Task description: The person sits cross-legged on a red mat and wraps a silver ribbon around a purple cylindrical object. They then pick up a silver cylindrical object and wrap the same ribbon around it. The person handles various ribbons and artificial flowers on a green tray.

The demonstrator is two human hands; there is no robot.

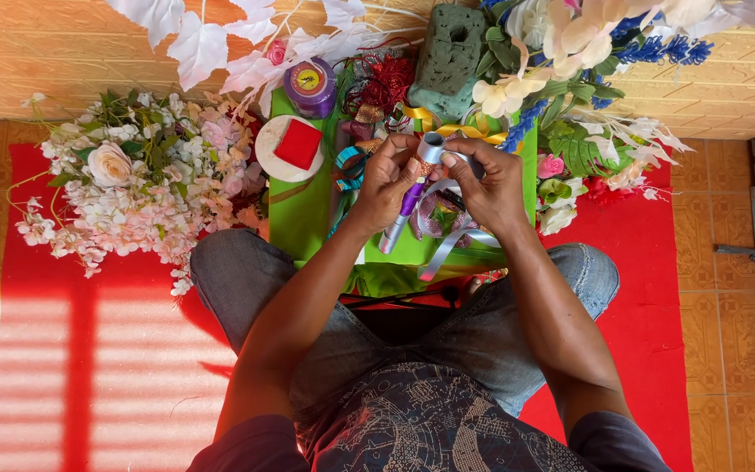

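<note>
A: Hands?
B: Left hand [386, 179] curled shut around a purple and silver pen-shaped tool [400, 220] – fingertips also pinching the silver ribbon [431, 149]. Right hand [491, 182] closed on the same ribbon from the other side, thumbs nearly touching.
A: Ribbon where?
B: Held up between both hands, above the green tray [303, 218]; loose ends trail down toward the lap.
A: Around that?
B: Round white disc with a red square [289, 147] left of the hands, purple spool [311, 87] beyond it. Red tinsel [386, 85] and a green foam block [449, 57] further out.
A: Edges?
B: Pink and white flower bunch [137, 179] far left – mixed flowers with blue sprigs [570, 52] at the right, all on a red mat [648, 262] on the tiled floor.
</note>
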